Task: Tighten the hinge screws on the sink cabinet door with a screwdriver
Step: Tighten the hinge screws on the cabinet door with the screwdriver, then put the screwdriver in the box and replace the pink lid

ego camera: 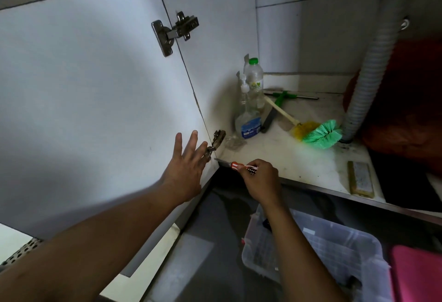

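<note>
Palm flat and fingers spread, my left hand [189,158] presses the inner face of the cabinet door [95,101] just beside the lower hinge [215,144], touching it at the fingertips; I judge this steadies the open door so it won't swing under the tool. My right hand [260,182] is closed around the red-and-white handle of the screwdriver [235,165], held low near the front left corner of the cabinet floor [299,158], its tip aimed toward the door just below the lower hinge. Whether the tip sits in a screw I cannot tell. The upper hinge [174,31] hangs well above, untouched. Bottles [251,101] and a green brush [323,134] sit further back on the cabinet floor, clear of my working corner. A clear plastic bin [334,249] waits on the floor below my right forearm, probably for tools.
</note>
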